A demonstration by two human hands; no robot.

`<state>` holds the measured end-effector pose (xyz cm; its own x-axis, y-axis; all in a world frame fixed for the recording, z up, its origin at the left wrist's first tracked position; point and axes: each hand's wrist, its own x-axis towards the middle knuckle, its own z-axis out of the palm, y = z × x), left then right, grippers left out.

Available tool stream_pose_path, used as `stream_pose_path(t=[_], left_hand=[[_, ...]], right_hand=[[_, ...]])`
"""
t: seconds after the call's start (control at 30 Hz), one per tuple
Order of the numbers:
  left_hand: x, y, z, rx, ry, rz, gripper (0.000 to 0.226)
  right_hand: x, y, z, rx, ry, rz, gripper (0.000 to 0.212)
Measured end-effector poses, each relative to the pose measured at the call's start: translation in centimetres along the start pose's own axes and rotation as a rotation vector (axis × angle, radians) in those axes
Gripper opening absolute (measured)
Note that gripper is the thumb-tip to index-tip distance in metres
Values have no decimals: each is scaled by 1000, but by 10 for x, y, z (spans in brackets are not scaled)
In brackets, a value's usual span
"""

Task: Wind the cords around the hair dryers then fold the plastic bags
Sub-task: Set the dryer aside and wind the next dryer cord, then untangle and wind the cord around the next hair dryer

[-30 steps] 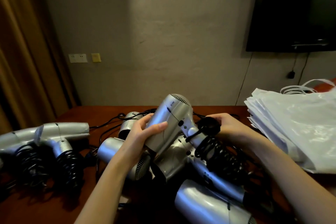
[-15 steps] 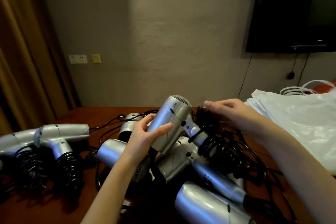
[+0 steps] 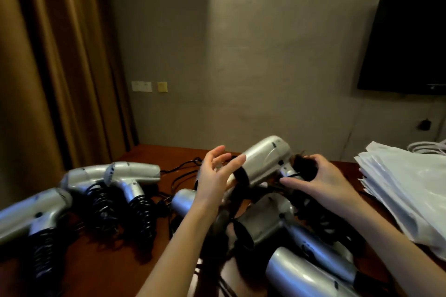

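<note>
Right hand (image 3: 321,182) gripping hair dryer (image 3: 263,160) handle, nozzle down-left, left hand (image 3: 216,173) open.

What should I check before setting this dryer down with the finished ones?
1. Right hand grips the held dryer at its handle: ok.
2. Left hand supporting the barrel: not ok, fingers spread, off it.
3. Cord fully wound and plug tucked: cannot tell, blurred.
4. Wound dryers grouped on the left: ok.
5. Bare table for it near them: ok.
6. Plastic bags stacked clear on the right: ok.
</note>
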<state>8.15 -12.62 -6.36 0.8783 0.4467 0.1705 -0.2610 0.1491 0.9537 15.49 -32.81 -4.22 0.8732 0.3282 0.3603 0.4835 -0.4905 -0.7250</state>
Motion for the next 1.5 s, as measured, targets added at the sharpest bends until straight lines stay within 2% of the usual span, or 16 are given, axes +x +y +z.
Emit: stream_pose_path(t=[0.17, 0.27, 0.33, 0.4, 0.53, 0.63, 0.7, 0.73, 0.83, 0.9, 0.97, 1.1, 1.2, 1.27, 1.33, 1.5], left_hand=[[-25, 12, -40, 21, -48, -70, 52], [-40, 21, -67, 94, -60, -75, 69], [-50, 30, -85, 111, 1, -53, 74], [-61, 43, -106, 118, 76, -35, 56], [-78, 70, -163, 290, 210, 36, 47], [-90, 91, -212, 573, 280, 119, 48], [-94, 98, -243, 733, 291, 113, 59], [-95, 98, -258, 766, 311, 99, 60], [-94, 89, -294, 793, 442, 93, 48], [-93, 81, -306, 810, 483, 89, 43], [-93, 74, -310, 901, 512, 79, 44], [-87, 62, -307, 1195, 549, 61, 57], [-86, 63, -290, 1398, 536, 112, 61], [-82, 62, -269, 1400, 469, 247, 55], [-78, 58, -243, 1321, 350, 332, 42], [-71, 39, -175, 1186, 138, 353, 23]], right_hand=[[2, -29, 11, 47, -59, 5, 62], [-3, -62, 34, 93, -119, -49, 60], [-10, -86, 51, 104, -164, -100, 49], [-17, -109, 75, 113, -231, -151, 37], [-26, -138, 137, 106, -343, -140, 71], [-34, -158, 186, 142, -380, -125, 66], [-44, -172, 215, 149, -418, -161, 47], [-48, -179, 229, 156, -431, -180, 42], [-56, -194, 265, 177, -473, -140, 52], [-57, -202, 282, 161, -502, -120, 50], [-55, -205, 291, 90, -468, -114, 49], [-51, -200, 289, -133, -449, -170, 87], [-50, -199, 279, -166, -478, -228, 92], [-47, -198, 266, -158, -483, -262, 83], [-42, -191, 247, -163, -499, -276, 61], [-28, -143, 182, -219, -510, -256, 28]])
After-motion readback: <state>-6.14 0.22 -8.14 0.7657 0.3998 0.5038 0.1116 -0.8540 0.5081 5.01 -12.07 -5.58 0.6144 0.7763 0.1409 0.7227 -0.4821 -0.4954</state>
